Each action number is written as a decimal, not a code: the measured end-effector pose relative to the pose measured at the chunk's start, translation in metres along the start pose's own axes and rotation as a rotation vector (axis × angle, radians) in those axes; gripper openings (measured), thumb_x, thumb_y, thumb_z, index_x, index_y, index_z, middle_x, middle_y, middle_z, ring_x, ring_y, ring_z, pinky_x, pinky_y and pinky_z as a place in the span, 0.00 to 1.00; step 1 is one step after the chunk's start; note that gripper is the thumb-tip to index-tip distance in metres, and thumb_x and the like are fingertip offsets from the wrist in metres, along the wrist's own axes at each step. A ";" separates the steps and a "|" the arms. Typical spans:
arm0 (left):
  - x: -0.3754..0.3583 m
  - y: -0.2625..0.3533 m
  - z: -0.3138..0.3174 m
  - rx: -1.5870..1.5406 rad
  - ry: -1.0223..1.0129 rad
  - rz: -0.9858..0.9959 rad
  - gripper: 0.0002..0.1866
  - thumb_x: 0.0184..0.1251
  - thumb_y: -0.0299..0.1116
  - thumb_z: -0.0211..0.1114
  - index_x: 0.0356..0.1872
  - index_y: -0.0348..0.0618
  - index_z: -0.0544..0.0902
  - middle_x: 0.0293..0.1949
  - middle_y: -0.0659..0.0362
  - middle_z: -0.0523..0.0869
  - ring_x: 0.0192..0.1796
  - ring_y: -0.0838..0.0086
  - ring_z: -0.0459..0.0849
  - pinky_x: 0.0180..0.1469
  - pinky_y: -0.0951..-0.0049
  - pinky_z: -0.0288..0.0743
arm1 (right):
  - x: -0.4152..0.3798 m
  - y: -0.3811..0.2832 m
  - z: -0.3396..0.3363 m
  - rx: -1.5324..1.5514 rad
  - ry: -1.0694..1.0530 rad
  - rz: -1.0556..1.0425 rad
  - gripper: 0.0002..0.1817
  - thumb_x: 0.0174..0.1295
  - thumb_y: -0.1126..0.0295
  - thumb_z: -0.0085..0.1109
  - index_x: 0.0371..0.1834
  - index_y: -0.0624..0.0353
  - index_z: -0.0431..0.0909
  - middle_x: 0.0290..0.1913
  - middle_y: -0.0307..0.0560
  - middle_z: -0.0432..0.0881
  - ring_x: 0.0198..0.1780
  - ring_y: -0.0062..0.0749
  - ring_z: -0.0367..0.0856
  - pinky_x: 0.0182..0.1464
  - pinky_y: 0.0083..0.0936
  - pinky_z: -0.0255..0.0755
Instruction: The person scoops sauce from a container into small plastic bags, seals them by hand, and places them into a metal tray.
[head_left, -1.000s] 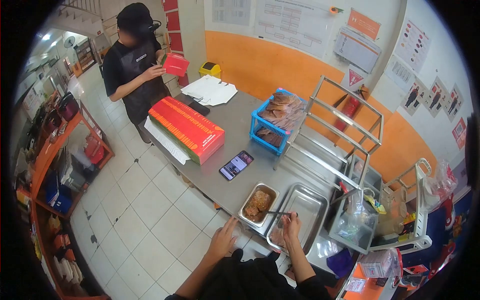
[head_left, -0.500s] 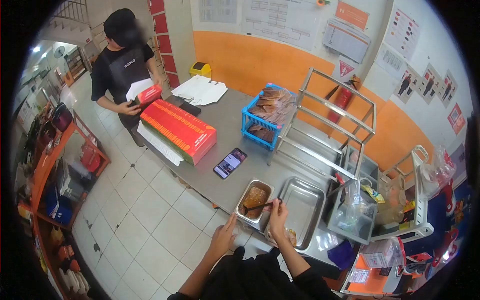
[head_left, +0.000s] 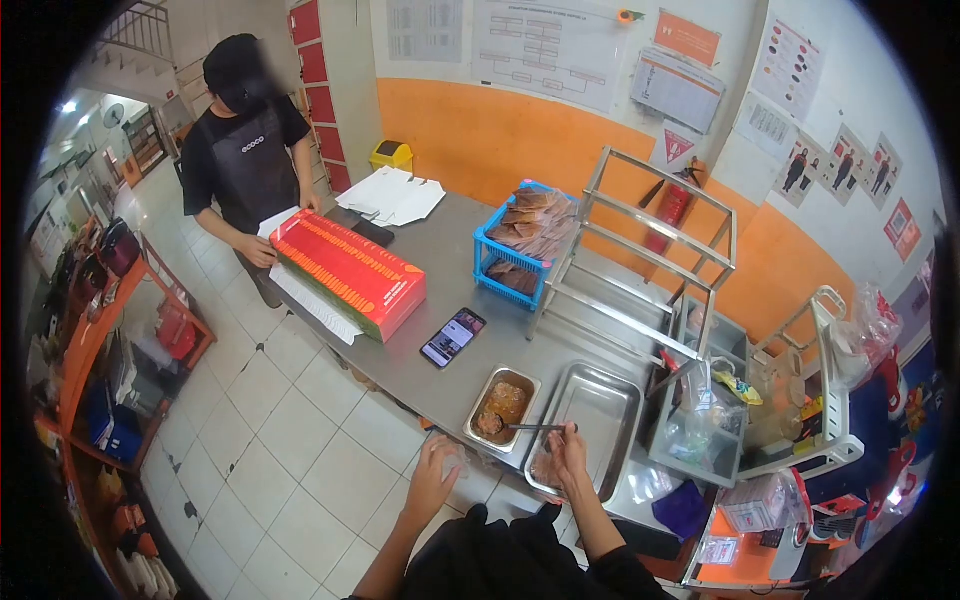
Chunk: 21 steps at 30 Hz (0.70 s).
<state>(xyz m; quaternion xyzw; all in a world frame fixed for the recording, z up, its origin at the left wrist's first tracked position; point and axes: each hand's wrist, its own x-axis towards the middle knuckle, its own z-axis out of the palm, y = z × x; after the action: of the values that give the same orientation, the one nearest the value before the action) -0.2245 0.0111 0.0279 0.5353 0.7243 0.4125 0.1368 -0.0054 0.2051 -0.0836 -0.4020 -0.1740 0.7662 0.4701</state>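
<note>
Blue basket [head_left: 525, 243] stands beside the metal rack [head_left: 640, 255], beyond the phone [head_left: 453, 338].

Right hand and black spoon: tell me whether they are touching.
Touching. The head view shows the right hand pinching the end of the black spoon's handle, with no gap visible between them.

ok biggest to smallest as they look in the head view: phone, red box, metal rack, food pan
metal rack, widest by far
red box
food pan
phone
</note>
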 end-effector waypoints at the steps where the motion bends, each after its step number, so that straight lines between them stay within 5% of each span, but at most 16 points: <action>1: 0.000 0.002 -0.004 0.004 0.026 0.007 0.16 0.59 0.24 0.70 0.47 0.38 0.76 0.59 0.49 0.72 0.51 0.58 0.83 0.56 0.63 0.76 | -0.006 -0.002 -0.001 0.011 -0.037 -0.008 0.15 0.72 0.58 0.54 0.42 0.61 0.77 0.36 0.42 0.80 0.38 0.28 0.82 0.44 0.24 0.82; 5: -0.003 -0.001 -0.013 -0.110 0.047 -0.102 0.14 0.59 0.24 0.70 0.46 0.38 0.79 0.54 0.49 0.75 0.55 0.54 0.79 0.57 0.61 0.74 | -0.035 -0.013 0.014 -0.096 -0.112 -0.049 0.16 0.73 0.57 0.52 0.42 0.61 0.76 0.40 0.43 0.80 0.41 0.28 0.81 0.49 0.25 0.80; 8: -0.005 -0.003 -0.014 -0.085 0.129 -0.066 0.08 0.56 0.22 0.71 0.32 0.37 0.79 0.52 0.50 0.78 0.50 0.56 0.83 0.54 0.62 0.77 | -0.049 -0.021 0.027 -0.161 -0.164 -0.066 0.16 0.74 0.58 0.50 0.43 0.61 0.76 0.43 0.44 0.80 0.43 0.28 0.80 0.50 0.26 0.78; 14: -0.008 -0.005 -0.022 0.102 0.150 0.049 0.16 0.56 0.19 0.71 0.44 0.36 0.76 0.54 0.49 0.76 0.54 0.58 0.83 0.54 0.66 0.78 | -0.050 -0.023 0.038 -0.225 -0.256 -0.196 0.16 0.76 0.59 0.47 0.43 0.61 0.76 0.44 0.46 0.80 0.42 0.27 0.80 0.50 0.26 0.77; 17: -0.010 -0.008 -0.013 -0.269 0.195 -0.123 0.25 0.54 0.17 0.71 0.53 0.35 0.70 0.56 0.48 0.72 0.55 0.61 0.83 0.54 0.68 0.78 | -0.050 -0.026 0.042 -0.250 -0.286 -0.222 0.16 0.76 0.59 0.47 0.43 0.62 0.75 0.43 0.46 0.80 0.41 0.27 0.80 0.50 0.27 0.77; 21: -0.003 -0.011 -0.010 -0.256 0.201 -0.039 0.34 0.52 0.16 0.72 0.59 0.34 0.63 0.60 0.47 0.67 0.53 0.63 0.83 0.55 0.67 0.78 | -0.037 -0.021 0.036 -0.161 -0.126 -0.140 0.16 0.74 0.59 0.50 0.42 0.64 0.75 0.41 0.47 0.80 0.40 0.31 0.81 0.48 0.29 0.79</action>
<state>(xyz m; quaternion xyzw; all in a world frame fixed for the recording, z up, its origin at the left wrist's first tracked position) -0.2366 0.0027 0.0249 0.4551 0.6862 0.5503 0.1388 -0.0126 0.1880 -0.0307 -0.3765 -0.2916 0.7388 0.4769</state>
